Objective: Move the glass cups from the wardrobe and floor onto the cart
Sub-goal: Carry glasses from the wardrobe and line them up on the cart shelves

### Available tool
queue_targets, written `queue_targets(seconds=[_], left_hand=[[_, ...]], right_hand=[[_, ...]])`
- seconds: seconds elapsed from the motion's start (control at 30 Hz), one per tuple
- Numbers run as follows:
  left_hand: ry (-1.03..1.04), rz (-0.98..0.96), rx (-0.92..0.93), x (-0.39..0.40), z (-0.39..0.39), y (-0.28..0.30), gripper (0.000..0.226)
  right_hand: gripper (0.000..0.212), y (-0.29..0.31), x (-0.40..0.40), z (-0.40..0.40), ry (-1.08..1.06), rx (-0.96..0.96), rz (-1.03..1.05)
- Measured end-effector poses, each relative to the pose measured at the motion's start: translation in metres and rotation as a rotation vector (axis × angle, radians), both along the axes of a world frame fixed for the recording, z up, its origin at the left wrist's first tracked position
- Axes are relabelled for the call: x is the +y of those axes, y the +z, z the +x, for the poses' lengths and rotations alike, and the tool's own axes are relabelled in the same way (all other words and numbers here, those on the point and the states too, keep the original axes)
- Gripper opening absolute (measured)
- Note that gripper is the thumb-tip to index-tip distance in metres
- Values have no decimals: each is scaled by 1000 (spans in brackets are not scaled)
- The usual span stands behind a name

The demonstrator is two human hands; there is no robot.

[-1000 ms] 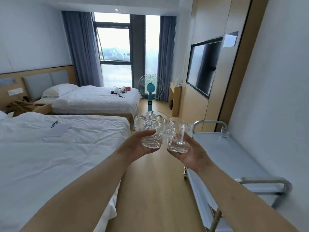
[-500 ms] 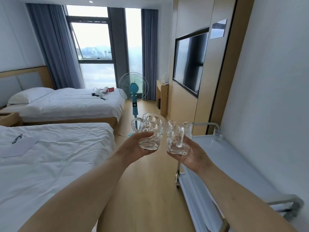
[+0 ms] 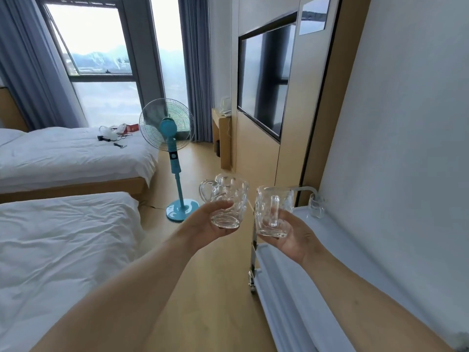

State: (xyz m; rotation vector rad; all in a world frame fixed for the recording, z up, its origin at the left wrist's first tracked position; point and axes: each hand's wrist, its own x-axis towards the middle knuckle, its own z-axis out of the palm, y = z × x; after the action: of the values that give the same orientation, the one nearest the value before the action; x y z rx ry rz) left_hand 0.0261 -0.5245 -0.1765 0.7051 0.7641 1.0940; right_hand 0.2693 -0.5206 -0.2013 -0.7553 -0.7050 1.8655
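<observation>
Step in hand, by judgement: carrying two cups to the cart; neither is set down yet. Left hand [image 3: 203,224] grasps the left cup [image 3: 227,199] low on its body, thumb across the front, handle pointing left; the cup is clear, dimpled glass, upright, apparently empty, held over the floor [image 3: 203,301] between bed [image 3: 63,250] and cart. Right hand [image 3: 291,237] grasps the right cup [image 3: 272,212] from beneath and behind, handle facing the camera; same glass, upright, just beside the left cup; whether they touch cannot be told. Cart [image 3: 337,240] stands at right against the wall; a third cup [image 3: 316,205] already sits at its far corner. Next move, by judgement: reach right over the cart's top surface, lower each cup upright, well apart from the others, then release.
</observation>
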Motion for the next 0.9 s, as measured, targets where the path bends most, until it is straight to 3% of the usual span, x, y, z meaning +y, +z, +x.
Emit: queue_targets(seconds=[0.1, 0.17, 0.63, 0.8, 0.9], left_hand=[[-64, -28, -15, 38, 8, -12, 70], [-121, -40, -8, 64, 14, -20, 65], [-515, -88, 72, 290, 62, -60, 61], [-652, -121, 95, 347, 86, -80, 32], [-715, -148, 109, 366, 101, -93, 36]], right_hand=[[64, -8, 25, 6, -101, -31, -46], [71, -15, 42, 11, -153, -35, -73], [73, -57, 172, 28, -546, -45, -187], [63, -70, 199, 35, -614, -15, -200], [61, -86, 205, 41, -661, -9, -216]])
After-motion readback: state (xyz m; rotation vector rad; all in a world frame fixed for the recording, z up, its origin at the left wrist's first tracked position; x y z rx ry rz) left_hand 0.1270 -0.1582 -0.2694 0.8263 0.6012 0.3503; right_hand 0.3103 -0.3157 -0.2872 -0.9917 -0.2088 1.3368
